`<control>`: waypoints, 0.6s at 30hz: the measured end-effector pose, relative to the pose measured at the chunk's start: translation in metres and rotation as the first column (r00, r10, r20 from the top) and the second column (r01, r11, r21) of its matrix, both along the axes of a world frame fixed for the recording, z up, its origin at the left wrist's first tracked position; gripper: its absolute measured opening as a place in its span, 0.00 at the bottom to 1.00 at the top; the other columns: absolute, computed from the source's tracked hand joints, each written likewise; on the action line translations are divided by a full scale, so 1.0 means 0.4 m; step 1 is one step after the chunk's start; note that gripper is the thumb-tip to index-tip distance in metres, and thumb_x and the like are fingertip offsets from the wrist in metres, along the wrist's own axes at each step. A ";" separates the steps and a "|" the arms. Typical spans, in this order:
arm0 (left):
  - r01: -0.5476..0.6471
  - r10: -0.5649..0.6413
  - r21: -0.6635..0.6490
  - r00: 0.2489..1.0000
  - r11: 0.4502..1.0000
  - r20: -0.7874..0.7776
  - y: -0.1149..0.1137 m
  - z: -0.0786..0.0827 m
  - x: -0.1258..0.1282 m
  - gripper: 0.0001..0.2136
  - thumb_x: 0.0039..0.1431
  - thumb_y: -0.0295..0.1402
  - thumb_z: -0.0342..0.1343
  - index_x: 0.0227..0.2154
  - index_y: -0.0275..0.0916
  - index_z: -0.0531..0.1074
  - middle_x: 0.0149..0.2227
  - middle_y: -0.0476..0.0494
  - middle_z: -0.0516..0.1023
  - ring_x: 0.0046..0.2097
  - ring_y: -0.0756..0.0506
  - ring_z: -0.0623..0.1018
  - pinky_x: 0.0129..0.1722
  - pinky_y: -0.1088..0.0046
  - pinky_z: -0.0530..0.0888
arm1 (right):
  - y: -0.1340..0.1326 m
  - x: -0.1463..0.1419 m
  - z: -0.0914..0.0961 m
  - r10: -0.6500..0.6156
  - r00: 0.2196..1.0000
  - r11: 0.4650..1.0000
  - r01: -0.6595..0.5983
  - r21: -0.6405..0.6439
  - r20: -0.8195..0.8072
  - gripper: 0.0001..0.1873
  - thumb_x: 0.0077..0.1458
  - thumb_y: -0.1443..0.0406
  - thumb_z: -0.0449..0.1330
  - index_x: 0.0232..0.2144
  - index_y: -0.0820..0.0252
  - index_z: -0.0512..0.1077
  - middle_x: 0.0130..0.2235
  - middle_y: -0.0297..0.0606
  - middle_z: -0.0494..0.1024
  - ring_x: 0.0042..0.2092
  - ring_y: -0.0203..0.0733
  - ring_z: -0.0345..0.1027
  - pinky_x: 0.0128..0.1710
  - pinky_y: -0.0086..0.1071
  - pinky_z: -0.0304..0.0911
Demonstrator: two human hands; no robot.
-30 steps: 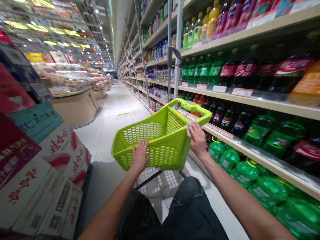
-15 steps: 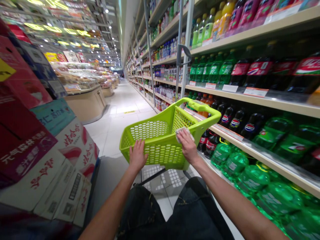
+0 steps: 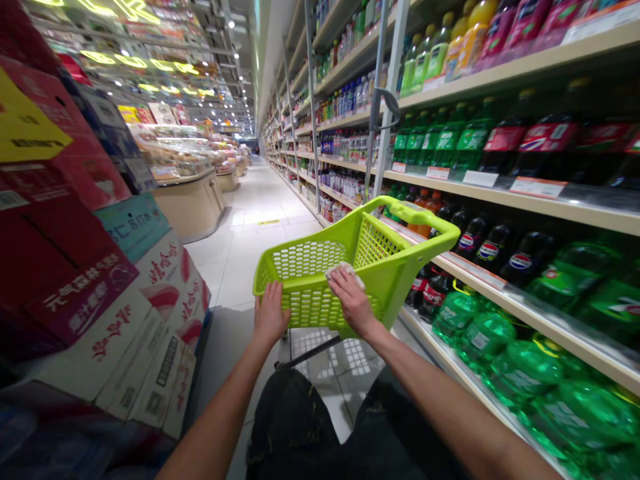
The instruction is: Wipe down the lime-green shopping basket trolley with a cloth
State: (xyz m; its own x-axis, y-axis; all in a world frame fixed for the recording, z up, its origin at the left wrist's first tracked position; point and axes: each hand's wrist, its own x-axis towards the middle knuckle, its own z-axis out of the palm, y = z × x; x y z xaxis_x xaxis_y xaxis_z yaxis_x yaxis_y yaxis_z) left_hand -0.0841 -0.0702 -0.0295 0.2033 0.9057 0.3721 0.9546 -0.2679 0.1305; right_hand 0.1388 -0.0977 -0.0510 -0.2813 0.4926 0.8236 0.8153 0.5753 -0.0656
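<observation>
A lime-green plastic shopping basket [image 3: 400,267] with perforated walls stands in front of me in a store aisle, its handle end raised to the right. My left hand [image 3: 269,313] grips the basket's near rim at the left, fingers curled over the edge. My right hand [image 3: 353,300] presses a small pale cloth [image 3: 339,270] flat against the near rim, near its middle. My dark trousers show below the basket.
Shelves [image 3: 540,200] of green, dark and orange drink bottles run along the right. Stacked red and white cartons [image 3: 130,320] stand close on the left. A white tiled aisle [image 3: 250,213] leads ahead past curved display counters [image 3: 190,200].
My right hand has slid the cloth leftward along the basket's near rim, from the right corner to near the middle. The view has shifted, so the basket sits further right.
</observation>
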 end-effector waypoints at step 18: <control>-0.056 0.064 -0.163 0.997 0.985 0.044 0.002 -0.010 -0.111 0.30 0.45 0.18 0.41 0.55 0.36 0.54 0.60 0.40 0.55 0.61 0.45 0.53 0.57 0.55 0.55 | 0.071 -0.296 -0.075 0.197 0.959 0.977 -0.176 -0.117 0.203 0.15 0.58 0.71 0.47 0.44 0.62 0.70 0.49 0.43 0.71 0.56 0.41 0.56 0.53 0.40 0.58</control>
